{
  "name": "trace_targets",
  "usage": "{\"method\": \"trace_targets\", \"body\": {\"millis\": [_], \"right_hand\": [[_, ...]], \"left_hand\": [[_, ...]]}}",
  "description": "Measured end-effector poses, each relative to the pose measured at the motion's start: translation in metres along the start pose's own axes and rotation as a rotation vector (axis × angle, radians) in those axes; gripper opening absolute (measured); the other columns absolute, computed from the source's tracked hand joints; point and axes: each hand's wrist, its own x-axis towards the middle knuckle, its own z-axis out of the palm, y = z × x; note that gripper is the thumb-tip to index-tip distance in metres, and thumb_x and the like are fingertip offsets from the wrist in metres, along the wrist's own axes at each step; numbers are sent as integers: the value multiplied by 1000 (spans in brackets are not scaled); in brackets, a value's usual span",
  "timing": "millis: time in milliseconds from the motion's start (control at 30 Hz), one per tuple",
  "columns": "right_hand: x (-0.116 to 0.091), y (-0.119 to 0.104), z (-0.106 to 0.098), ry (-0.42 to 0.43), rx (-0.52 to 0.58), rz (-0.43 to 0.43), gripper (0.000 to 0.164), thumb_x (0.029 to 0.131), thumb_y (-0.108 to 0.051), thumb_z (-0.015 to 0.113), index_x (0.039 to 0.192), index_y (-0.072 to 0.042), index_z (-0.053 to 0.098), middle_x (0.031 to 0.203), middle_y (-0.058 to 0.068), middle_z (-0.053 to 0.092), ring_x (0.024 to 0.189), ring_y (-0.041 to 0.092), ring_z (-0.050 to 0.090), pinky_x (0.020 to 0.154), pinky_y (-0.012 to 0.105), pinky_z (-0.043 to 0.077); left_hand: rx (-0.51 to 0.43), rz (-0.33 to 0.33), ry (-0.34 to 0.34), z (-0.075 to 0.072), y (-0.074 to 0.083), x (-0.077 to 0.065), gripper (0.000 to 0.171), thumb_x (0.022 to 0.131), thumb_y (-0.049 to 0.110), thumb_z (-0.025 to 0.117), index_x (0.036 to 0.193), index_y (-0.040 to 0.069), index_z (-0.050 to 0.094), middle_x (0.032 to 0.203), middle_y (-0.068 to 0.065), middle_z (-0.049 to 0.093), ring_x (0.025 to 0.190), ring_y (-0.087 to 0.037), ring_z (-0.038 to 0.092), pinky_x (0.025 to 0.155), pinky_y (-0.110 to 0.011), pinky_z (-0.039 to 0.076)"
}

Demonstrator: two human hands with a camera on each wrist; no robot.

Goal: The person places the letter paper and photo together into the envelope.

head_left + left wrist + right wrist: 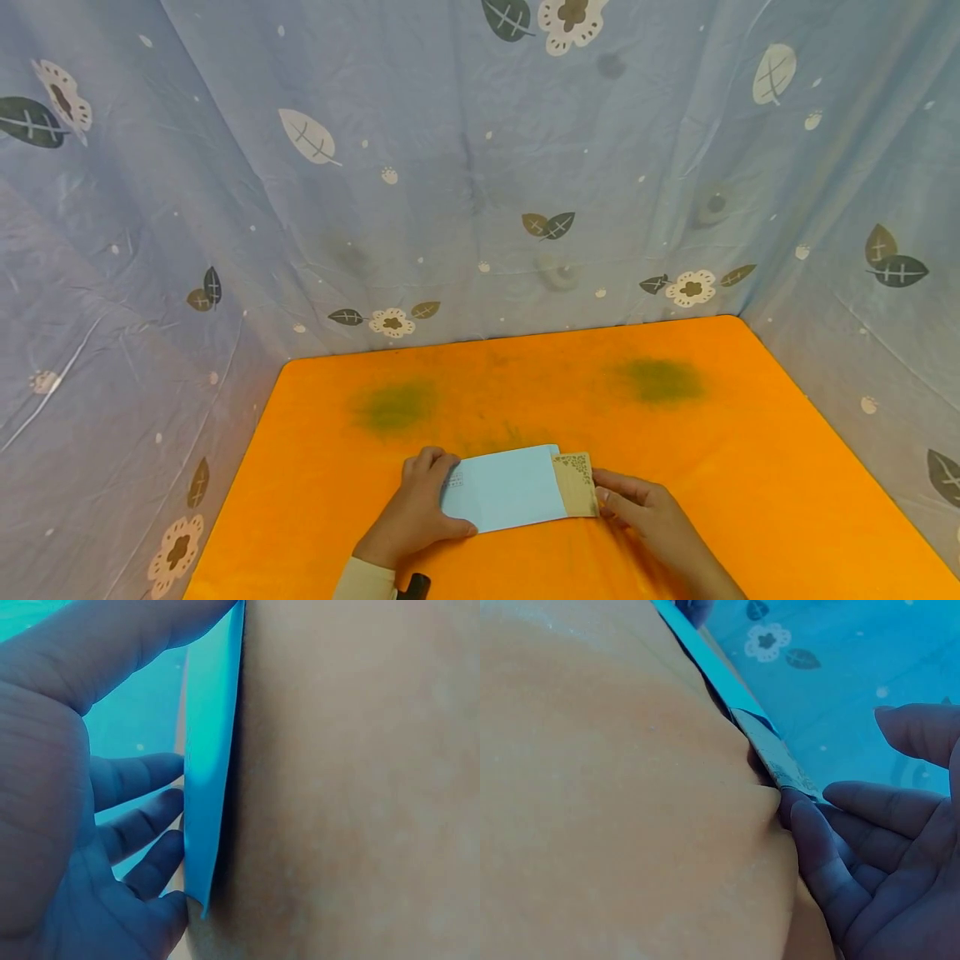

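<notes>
A pale blue envelope [504, 490] lies on the orange cloth, with printed marks near its left end. From its right end sticks out a tan card [576, 485] with a dark floral pattern at a corner. My left hand [423, 508] holds the envelope's left end, thumb at the near edge and fingers at the far one; in the left wrist view the envelope [210, 765] stands edge-on beside the fingers. My right hand [648, 517] touches the card's outer end. In the right wrist view its fingertips meet the card [772, 754] while the thumb is raised off it.
An orange cloth [750, 433] covers the table and has two greenish smudges at the back. Blue-grey curtains [480, 167] with leaf and flower prints stand behind and on both sides. The cloth has wrinkles near the right hand.
</notes>
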Motion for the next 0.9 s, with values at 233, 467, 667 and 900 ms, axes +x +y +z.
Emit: {"method": "trace_targets", "body": {"millis": [233, 467, 667, 900], "right_hand": [[0, -3, 4, -4, 17, 13, 55, 113, -27, 64, 155, 5, 55, 147, 24, 63, 116, 32, 70, 87, 38, 59], [2, -2, 6, -1, 5, -2, 55, 112, -27, 64, 155, 6, 55, 148, 25, 62, 116, 33, 69, 87, 37, 60], [1, -1, 5, 25, 18, 29, 57, 112, -28, 65, 155, 9, 53, 139, 22, 68, 111, 32, 68, 86, 37, 60], [2, 0, 5, 14, 46, 22, 60, 112, -27, 66, 153, 15, 51, 139, 26, 66, 114, 32, 69, 88, 35, 60]], "left_hand": [[6, 2, -1, 0, 0, -1, 93, 77, 54, 99, 149, 10, 59, 146, -6, 44, 131, -36, 37, 96, -51, 52], [-2, 0, -3, 0, -1, 0, 94, 77, 53, 99, 150, 9, 58, 147, -7, 44, 131, -36, 36, 96, -52, 52], [-9, -5, -9, 0, -1, 0, 95, 78, 53, 99, 151, 9, 57, 149, -7, 43, 133, -37, 35, 97, -53, 52], [-14, -7, -12, 0, -1, 0, 94, 78, 53, 99, 151, 10, 57, 149, -6, 43, 133, -36, 35, 97, -52, 51]]}}
